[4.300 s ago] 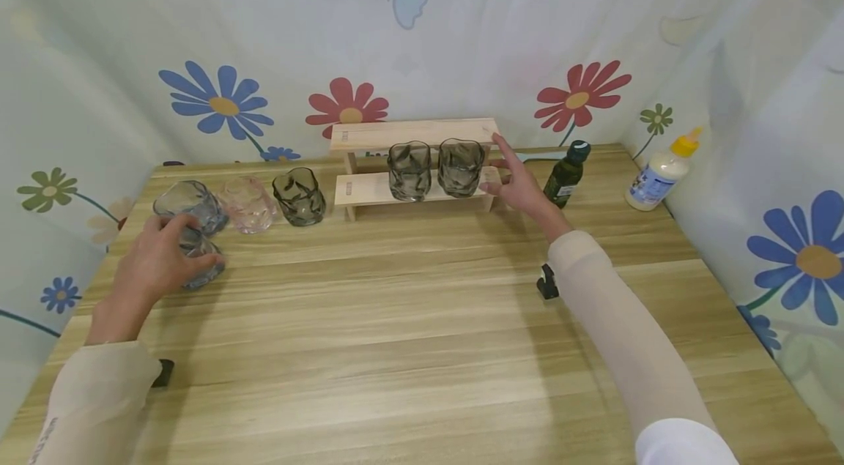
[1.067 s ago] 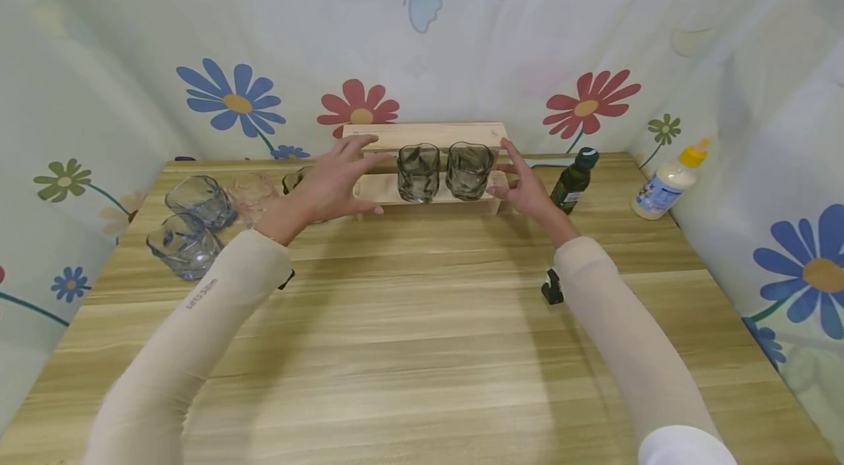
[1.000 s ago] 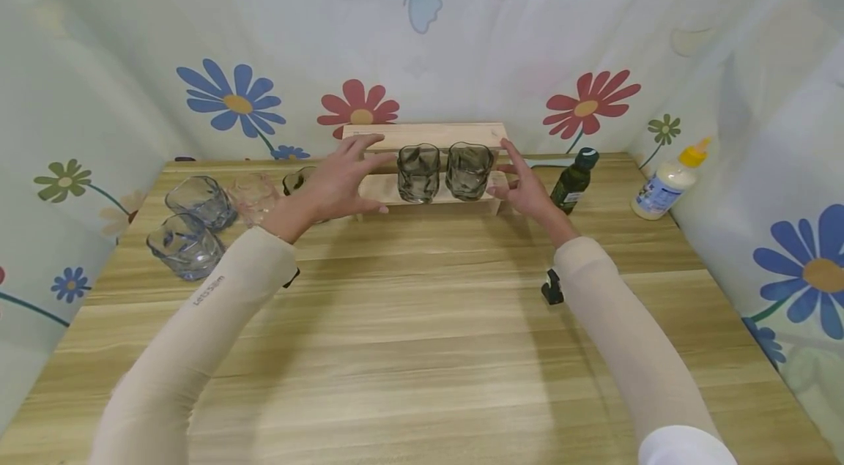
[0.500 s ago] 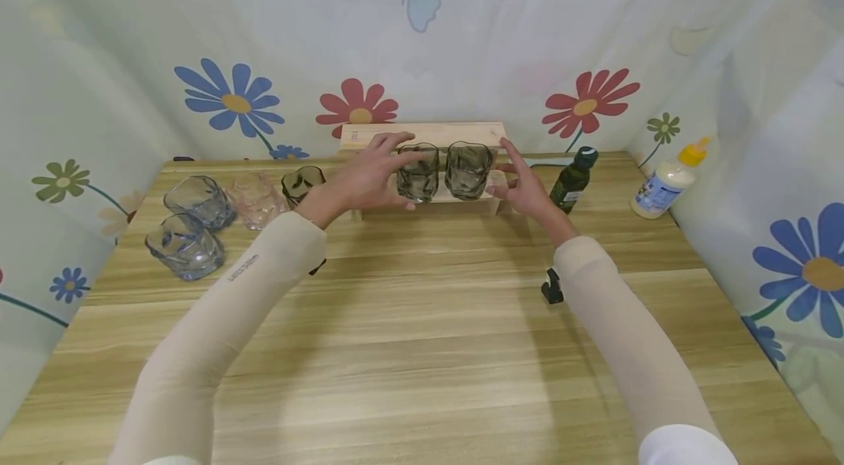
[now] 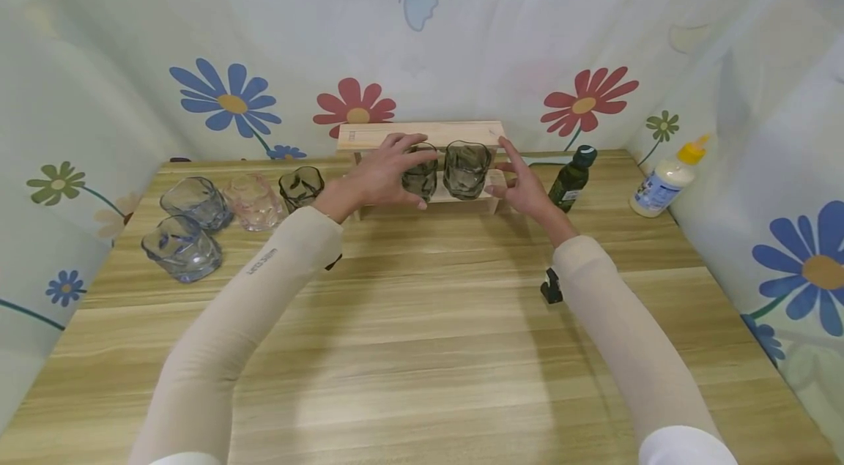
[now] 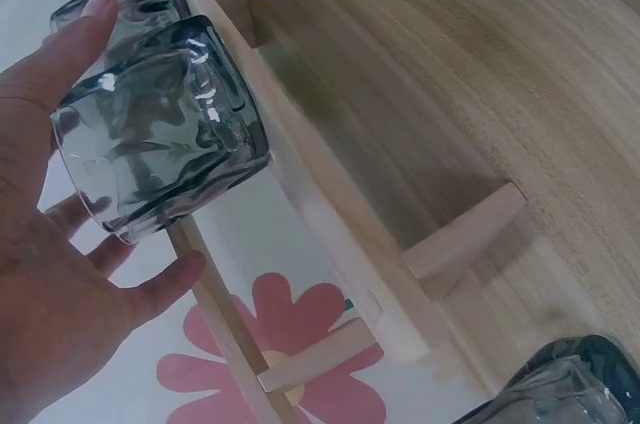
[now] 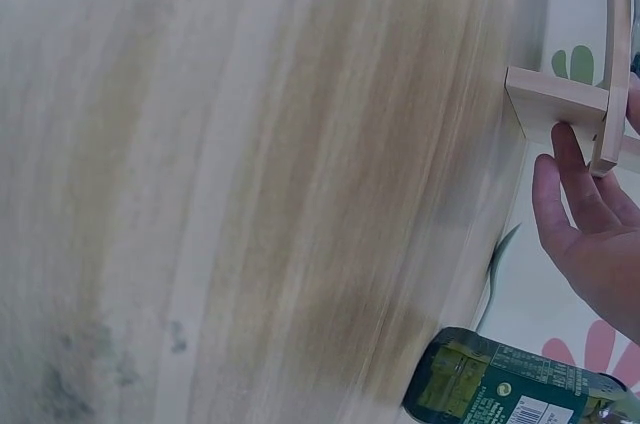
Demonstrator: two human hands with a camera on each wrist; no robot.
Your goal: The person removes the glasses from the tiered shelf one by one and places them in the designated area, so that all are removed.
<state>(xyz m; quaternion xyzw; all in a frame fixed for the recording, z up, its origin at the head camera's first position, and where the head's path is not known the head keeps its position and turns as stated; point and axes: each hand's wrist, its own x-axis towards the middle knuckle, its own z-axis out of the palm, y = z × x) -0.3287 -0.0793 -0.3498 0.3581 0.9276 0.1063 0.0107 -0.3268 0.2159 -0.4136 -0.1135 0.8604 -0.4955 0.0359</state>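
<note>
My left hand (image 5: 389, 176) reaches in front of the left smoky grey glass (image 5: 425, 183) on the lower tier of a small two-tier wooden shelf (image 5: 422, 134). In the left wrist view its fingers spread about this glass (image 6: 165, 134); a gap shows on one side, and I cannot tell whether it touches. A second grey glass (image 5: 466, 170) stands beside it on the same tier. At the shelf's right end my right hand (image 5: 524, 183) grips the wood, one finger at the upper board and the thumb by the lower. The right wrist view shows its fingers around the lower board's end (image 7: 605, 144).
Left of the shelf stand another grey glass (image 5: 301, 185), a pink glass (image 5: 253, 203) and two bluish glasses (image 5: 196, 203). A dark green bottle (image 5: 572, 179) stands close to my right hand. Farther right is a cream bottle with a yellow cap (image 5: 666, 183). A patterned curtain hangs behind.
My left hand has left the front bluish glass at far left and moved right, up to the left grey glass on the shelf. My right hand stays at the shelf's end.
</note>
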